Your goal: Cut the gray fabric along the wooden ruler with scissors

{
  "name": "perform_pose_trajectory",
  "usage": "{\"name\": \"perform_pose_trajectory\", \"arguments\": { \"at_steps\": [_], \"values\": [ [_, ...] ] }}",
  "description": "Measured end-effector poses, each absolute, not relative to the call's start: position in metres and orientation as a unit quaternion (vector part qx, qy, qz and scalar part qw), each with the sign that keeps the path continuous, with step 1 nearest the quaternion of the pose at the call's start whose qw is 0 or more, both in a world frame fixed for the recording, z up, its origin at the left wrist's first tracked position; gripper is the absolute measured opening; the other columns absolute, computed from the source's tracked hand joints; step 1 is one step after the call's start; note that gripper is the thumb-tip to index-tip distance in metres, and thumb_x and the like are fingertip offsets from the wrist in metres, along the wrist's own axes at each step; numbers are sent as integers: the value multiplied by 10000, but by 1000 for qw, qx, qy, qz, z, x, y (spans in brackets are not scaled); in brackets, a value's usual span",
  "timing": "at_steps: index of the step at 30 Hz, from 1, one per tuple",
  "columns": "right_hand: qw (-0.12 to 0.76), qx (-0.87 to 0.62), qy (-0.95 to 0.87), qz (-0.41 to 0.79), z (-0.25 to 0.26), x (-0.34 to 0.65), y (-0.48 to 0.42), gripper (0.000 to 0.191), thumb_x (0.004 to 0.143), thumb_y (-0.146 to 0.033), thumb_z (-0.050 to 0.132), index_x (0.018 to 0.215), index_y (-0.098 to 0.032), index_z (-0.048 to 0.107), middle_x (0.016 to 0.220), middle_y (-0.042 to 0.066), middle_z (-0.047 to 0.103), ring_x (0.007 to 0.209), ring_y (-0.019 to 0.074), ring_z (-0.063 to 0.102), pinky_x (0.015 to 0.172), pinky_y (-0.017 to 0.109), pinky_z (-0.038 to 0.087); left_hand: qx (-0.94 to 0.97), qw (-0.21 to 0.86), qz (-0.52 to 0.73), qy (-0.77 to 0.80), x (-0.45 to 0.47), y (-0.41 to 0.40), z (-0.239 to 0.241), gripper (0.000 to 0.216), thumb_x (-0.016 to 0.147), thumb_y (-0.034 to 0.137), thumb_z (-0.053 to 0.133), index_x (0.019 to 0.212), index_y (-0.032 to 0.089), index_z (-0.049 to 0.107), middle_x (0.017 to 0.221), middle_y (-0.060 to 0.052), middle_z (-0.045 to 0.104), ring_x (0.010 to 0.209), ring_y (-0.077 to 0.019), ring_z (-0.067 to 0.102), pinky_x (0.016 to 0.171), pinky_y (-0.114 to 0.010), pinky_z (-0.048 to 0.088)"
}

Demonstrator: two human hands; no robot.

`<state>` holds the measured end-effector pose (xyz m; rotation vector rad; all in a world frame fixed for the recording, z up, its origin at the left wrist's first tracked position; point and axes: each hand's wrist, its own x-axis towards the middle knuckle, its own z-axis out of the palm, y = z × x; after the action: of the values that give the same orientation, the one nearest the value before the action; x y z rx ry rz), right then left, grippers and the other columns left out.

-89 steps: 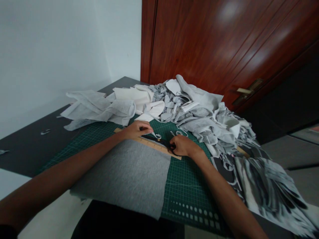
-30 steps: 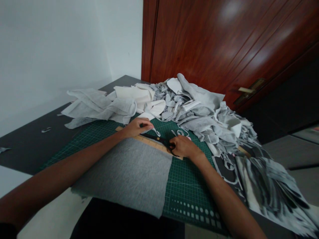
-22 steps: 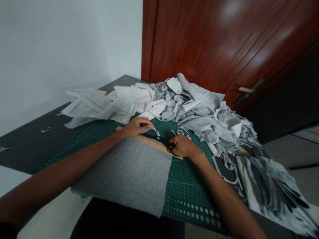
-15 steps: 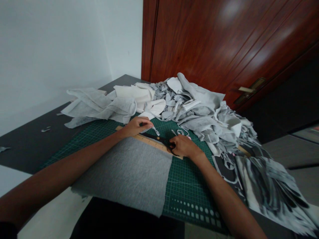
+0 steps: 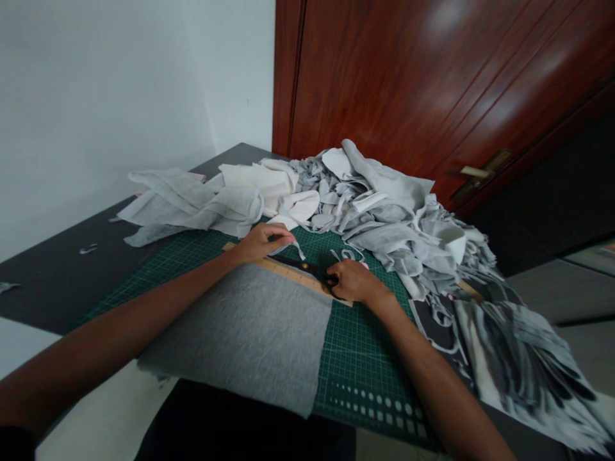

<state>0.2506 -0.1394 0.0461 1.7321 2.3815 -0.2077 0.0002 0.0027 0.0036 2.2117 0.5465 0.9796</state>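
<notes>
A grey piece of fabric (image 5: 254, 326) lies on a green cutting mat (image 5: 358, 358), its near edge hanging past the mat. Along its far edge rests a wooden ruler (image 5: 293, 276). My right hand (image 5: 353, 279) is closed round the handles of black scissors (image 5: 307, 267), whose blades point left along the ruler toward my other hand. Between thumb and fingers, my left hand (image 5: 264, 243) pinches a narrow fabric strip (image 5: 300, 249) whose loose end dangles over the blades. The blade tips are hidden near my left fingers.
Behind the mat, a large heap of grey and white fabric scraps (image 5: 384, 211) spreads across the dark table (image 5: 57, 256). Paler cloth pieces (image 5: 192, 205) lie at the left. Folded striped fabric (image 5: 523, 365) sits at the right. A wooden door (image 5: 403, 77) stands behind the table.
The strip in my left hand has shifted slightly, its loose end now a little higher and further left. My right hand and the scissors hold nearly the same place.
</notes>
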Motion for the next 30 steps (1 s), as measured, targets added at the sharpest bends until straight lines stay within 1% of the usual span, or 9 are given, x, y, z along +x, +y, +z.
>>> {"name": "perform_pose_trajectory", "arguments": {
  "at_steps": [5,10,13,19,24,30],
  "values": [
    [86,584,804,-66,44,252,-140,105,945,-199,701,956,-163,799,915,81,736,804,195,650,599,270,306,848,316,375,201,-1,4,3,288,975,406,670,893,162,798,887,-63,757,796,-146,680,803,-257,518],
    [77,581,808,-63,43,252,-139,93,939,-206,708,907,-170,787,864,65,727,798,191,649,587,283,275,850,310,375,204,-2,6,2,273,978,394,665,901,169,797,883,-58,754,807,-143,682,812,-255,520],
    [83,580,807,-67,44,251,-139,93,936,-184,701,916,-165,790,879,72,730,801,192,651,588,282,277,849,310,374,207,-2,6,3,266,979,389,665,905,171,799,875,-54,749,800,-138,677,811,-250,521],
    [94,587,802,-64,46,250,-140,118,950,-185,693,979,-166,806,917,81,737,838,200,659,608,273,307,844,319,378,209,-2,5,5,279,968,418,678,902,175,799,885,-59,762,805,-154,688,813,-269,535],
    [93,584,804,-60,45,251,-140,111,955,-209,704,963,-166,806,895,82,734,838,205,660,613,282,310,842,320,382,207,-2,5,5,304,961,445,680,904,174,805,884,-59,769,806,-152,693,790,-255,529],
    [92,582,806,-61,48,249,-141,115,939,-147,690,946,-163,804,894,77,735,853,202,661,616,284,304,838,319,384,221,-2,4,8,332,952,472,682,882,171,803,868,-57,771,793,-158,691,780,-255,528]
  ]
}}
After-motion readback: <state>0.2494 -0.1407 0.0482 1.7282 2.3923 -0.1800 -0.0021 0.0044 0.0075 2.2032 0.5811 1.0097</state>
